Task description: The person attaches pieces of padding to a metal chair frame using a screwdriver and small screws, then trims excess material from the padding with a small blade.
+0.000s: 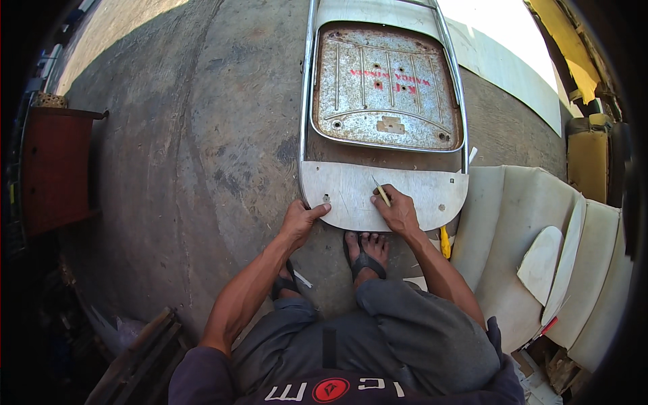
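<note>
A pale plywood panel (361,197) with a rounded near edge lies across the near end of a folding chair's metal tube frame (303,88). My left hand (302,221) grips the panel's left near edge, thumb on top by a small hole; its other fingers are partly hidden. In my right hand (398,211), held over the middle of the panel, is a slim yellowish-handled tool (384,196) with a thin pointed tip. I cannot tell whether it is a knife or a scriber. Beyond the panel is the chair's rusty metal seat pan (385,88) with red lettering.
Cream padded cushions (493,243) stand at the right, with loose white offcuts (542,263) on them. A yellow-handled tool (445,242) lies by my right forearm. At the far left is a red-brown box (57,169). My sandalled feet (366,253) are just below the panel on the concrete floor.
</note>
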The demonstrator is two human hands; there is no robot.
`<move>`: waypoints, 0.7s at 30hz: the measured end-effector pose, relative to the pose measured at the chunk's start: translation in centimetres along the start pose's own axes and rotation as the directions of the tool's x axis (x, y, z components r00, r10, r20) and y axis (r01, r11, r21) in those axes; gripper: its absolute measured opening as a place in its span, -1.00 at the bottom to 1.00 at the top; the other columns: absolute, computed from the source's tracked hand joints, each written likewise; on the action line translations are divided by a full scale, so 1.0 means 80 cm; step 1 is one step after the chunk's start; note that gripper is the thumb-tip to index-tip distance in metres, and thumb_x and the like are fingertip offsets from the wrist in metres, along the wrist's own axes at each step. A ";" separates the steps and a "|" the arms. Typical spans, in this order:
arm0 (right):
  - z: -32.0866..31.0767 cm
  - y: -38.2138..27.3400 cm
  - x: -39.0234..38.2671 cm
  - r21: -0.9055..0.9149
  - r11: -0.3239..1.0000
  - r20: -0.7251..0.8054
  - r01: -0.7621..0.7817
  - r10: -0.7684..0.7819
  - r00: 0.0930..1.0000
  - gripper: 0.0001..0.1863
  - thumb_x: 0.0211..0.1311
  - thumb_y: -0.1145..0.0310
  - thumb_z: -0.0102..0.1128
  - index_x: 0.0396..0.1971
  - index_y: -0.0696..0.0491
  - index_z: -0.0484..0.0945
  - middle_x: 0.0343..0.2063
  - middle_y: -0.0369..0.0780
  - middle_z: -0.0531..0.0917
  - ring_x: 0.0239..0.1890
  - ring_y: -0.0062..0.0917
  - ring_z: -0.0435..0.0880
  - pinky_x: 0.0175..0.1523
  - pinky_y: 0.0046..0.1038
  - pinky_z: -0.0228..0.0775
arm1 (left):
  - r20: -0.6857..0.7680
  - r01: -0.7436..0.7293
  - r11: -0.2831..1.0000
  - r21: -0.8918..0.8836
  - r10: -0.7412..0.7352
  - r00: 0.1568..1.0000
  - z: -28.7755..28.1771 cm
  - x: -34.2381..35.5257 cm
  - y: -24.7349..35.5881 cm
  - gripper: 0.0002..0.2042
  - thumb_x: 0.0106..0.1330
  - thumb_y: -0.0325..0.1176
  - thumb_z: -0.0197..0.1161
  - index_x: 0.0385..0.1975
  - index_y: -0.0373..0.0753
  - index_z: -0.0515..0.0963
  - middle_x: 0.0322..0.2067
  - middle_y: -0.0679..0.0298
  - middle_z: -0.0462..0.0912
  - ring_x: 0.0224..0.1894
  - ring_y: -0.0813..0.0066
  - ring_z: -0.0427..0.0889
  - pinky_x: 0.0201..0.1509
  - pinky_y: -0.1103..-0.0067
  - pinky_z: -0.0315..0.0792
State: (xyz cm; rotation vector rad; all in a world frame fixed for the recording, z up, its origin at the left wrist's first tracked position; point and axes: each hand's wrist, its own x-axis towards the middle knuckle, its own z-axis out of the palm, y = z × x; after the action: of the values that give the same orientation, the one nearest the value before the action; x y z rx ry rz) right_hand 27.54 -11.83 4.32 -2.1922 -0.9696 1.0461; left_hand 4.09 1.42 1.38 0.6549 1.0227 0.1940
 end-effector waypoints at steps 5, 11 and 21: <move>0.002 0.005 0.000 0.008 1.000 -0.022 0.025 -0.025 0.999 -0.68 0.39 0.17 0.25 -0.06 0.11 0.65 -0.32 0.03 0.76 -0.24 -0.08 0.78 -0.10 -0.23 0.58 | 0.012 -0.005 1.000 -0.002 0.005 1.000 0.002 -0.001 0.002 -0.60 0.31 -0.51 0.39 0.10 -0.55 0.54 0.00 0.02 0.71 0.02 0.30 0.70 0.23 0.40 0.49; 0.002 0.002 -0.005 -0.028 1.000 -0.025 0.011 -0.012 1.000 -0.70 0.40 0.20 0.22 -0.06 0.10 0.65 -0.34 0.04 0.76 -0.26 -0.03 0.78 -0.15 -0.20 0.58 | -0.018 -0.027 0.999 -0.023 0.027 0.999 -0.001 0.003 -0.005 -0.68 0.29 -0.53 0.41 0.01 -0.53 0.62 -0.09 0.03 0.76 -0.09 0.35 0.74 0.08 0.47 0.58; 0.002 0.003 -0.002 -0.042 0.999 -0.017 -0.010 0.009 1.000 -0.70 0.39 0.19 0.23 -0.06 0.09 0.64 -0.35 0.04 0.75 -0.26 -0.02 0.78 -0.15 -0.18 0.57 | -0.002 -0.043 0.999 -0.003 0.043 0.999 0.000 0.002 -0.005 -0.70 0.30 -0.50 0.41 -0.02 -0.51 0.64 -0.11 0.05 0.77 -0.12 0.38 0.74 0.05 0.48 0.57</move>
State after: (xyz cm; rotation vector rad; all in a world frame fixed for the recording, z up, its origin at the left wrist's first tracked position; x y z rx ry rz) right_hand 27.47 -12.06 4.15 -2.2380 -0.9828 1.0190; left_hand 4.10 1.20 1.00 0.6745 1.0109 0.2339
